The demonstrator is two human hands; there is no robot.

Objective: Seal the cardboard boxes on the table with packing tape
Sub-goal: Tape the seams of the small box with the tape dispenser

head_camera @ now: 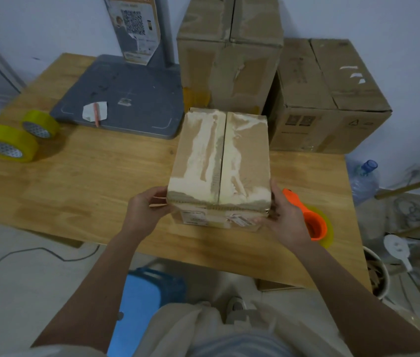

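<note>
Cardboard box (220,166) sits mid-tabletop (88,181), left hand (147,206) and right hand (285,215) each grasping a near corner: positioning step, seam untaped. Next, I judge, the right grip must release and take the orange dispenser (312,217) at 3 o'clock.

The tall box (229,52) at 12 o'clock is cut off by the top edge. So is the poster (134,27) beside it, and its print is too small to read. The small box (220,166) hides the right hand's (285,220) fingertips and part of the left hand's (145,208) fingers. The right hand covers part of the orange tape holder (312,222) at 3 o'clock. The labels (194,217) on the small box's near side are too blurry to read. The counter's (88,181) left end runs off the picture.
</note>
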